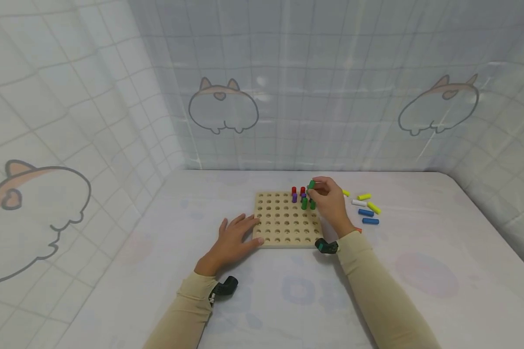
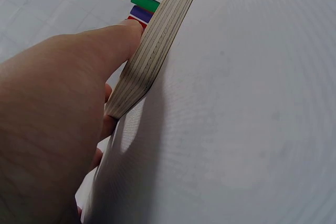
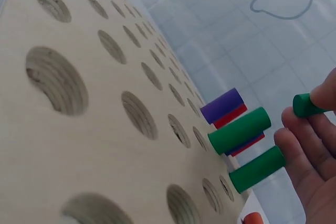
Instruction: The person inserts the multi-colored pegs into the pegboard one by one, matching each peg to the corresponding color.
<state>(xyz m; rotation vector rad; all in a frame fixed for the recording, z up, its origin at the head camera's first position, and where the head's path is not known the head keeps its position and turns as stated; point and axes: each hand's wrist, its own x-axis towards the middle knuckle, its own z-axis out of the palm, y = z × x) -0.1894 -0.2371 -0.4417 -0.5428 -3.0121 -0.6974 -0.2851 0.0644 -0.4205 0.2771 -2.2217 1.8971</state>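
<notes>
Plainly, right hand (image 1: 332, 201) pinches a green peg (image 1: 311, 184); left hand (image 1: 233, 237) rests flat, steadying the unmarked pegboard (image 1: 284, 225)

The right hand (image 1: 331, 201) covers part of the far right corner of the pegboard (image 1: 284, 223), so the holes beneath it cannot be seen. In the right wrist view, only one end of the held green peg (image 3: 304, 105) shows. An orange peg (image 3: 252, 218) is cut off by the bottom edge.
</notes>
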